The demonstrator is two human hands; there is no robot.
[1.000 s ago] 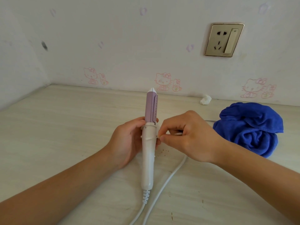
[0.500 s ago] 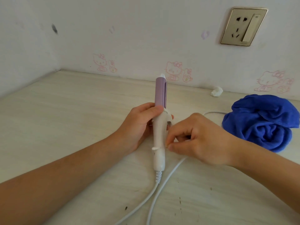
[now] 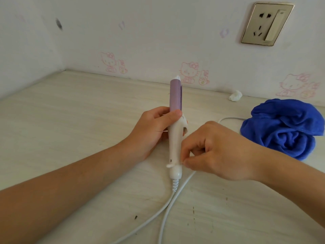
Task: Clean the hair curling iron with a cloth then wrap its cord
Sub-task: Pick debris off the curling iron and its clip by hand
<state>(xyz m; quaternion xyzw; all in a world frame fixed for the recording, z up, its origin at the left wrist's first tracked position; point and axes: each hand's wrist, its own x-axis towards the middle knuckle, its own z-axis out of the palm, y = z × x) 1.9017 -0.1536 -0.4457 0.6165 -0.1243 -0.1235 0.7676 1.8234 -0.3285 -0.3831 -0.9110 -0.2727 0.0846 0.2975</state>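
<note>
A curling iron [image 3: 175,134] with a white handle and a purple barrel stands nearly upright over the table, barrel pointing away from me. My left hand [image 3: 154,127] grips it where handle meets barrel. My right hand [image 3: 216,150] pinches the white cord [image 3: 168,208] against the lower handle, just above the coiled strain relief. Two strands of cord run down to the near edge of the view; another loop shows behind my right hand. A crumpled blue cloth [image 3: 283,127] lies on the table to the right, untouched.
The pale wood-grain table [image 3: 70,131] meets a white wall with pink cat stickers. A gold wall socket [image 3: 266,23] sits high on the right. A small white wad of tissue [image 3: 235,95] lies by the wall. Dark specks dot the near table.
My right hand has slid down the handle from near the barrel joint to near its bottom end, still pinching the cord. The camera view has shifted left and down.
</note>
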